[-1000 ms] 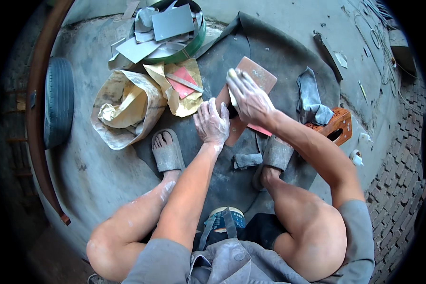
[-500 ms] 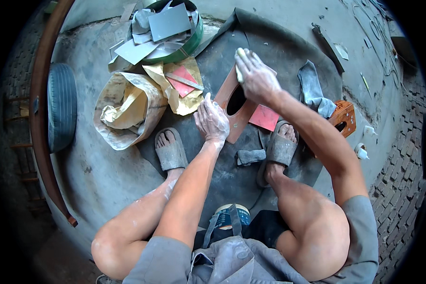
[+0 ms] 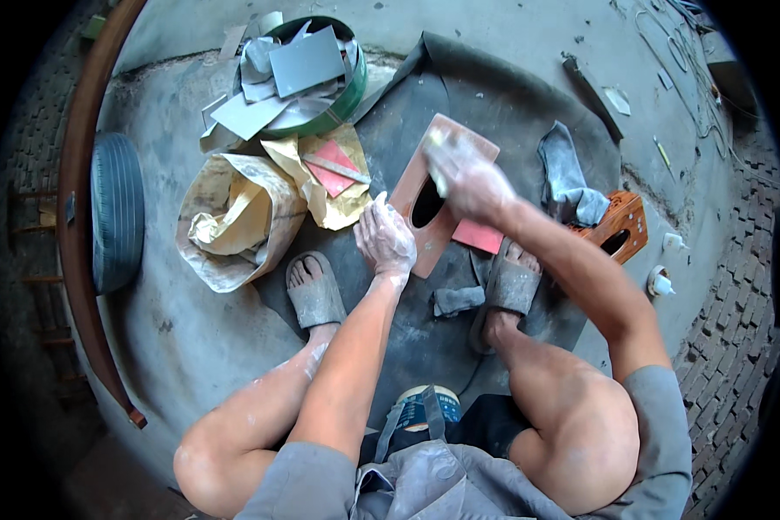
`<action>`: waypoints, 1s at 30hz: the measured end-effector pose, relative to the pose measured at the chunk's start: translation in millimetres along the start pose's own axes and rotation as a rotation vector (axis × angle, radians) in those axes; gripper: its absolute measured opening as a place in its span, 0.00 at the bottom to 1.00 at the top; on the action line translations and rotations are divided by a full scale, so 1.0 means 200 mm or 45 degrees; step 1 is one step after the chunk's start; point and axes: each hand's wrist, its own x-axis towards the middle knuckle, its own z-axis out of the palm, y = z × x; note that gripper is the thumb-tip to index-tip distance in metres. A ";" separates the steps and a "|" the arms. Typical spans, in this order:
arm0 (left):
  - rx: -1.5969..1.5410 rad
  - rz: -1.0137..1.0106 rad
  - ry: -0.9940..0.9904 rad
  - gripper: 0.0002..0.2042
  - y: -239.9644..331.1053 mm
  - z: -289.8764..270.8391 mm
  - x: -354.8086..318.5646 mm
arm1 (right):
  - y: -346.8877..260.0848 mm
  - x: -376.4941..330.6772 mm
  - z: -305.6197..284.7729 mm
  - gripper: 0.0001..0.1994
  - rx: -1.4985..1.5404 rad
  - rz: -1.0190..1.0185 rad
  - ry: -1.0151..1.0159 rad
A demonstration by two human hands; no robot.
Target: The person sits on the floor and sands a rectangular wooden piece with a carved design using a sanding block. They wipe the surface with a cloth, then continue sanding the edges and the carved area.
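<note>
A reddish-brown wooden box [image 3: 433, 244] with a dark oval opening lies slantwise on a dark mat between my feet. My left hand [image 3: 386, 238], dusted white, rests against the box's near left edge with its fingers stretched out. Over the box's far half is my right hand [image 3: 475, 184], smeared by motion. Its fingers are closed on a pale yellow pad [image 3: 438, 176], pressed to the wood; the hand hides part of it. A red sheet [image 3: 477, 235] lies beside the box, by my right foot.
Left stand an open sack [image 3: 282, 247] and a green bucket [image 3: 352, 91] of grey scraps. Yellow paper [image 3: 348, 211] lies beside them. Right are a grey cloth [image 3: 565, 169], a carved wooden box [image 3: 626, 218] and a small white bottle [image 3: 659, 282]. A tyre [image 3: 120, 212] stands far left.
My right hand has drawn back a little toward me along the box with the pad, baring the box's far corner. My left hand stays at the edge. The whole view has shifted slightly.
</note>
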 end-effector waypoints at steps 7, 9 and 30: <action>0.022 -0.073 -0.081 0.15 0.01 -0.03 -0.02 | -0.05 -0.08 -0.01 0.27 0.161 0.046 0.059; -0.012 -0.077 -0.087 0.15 0.02 -0.02 0.01 | 0.06 -0.01 -0.03 0.30 0.131 0.258 0.121; -0.022 -0.027 -0.033 0.14 0.02 -0.02 0.00 | -0.09 -0.13 0.01 0.31 0.132 0.267 0.081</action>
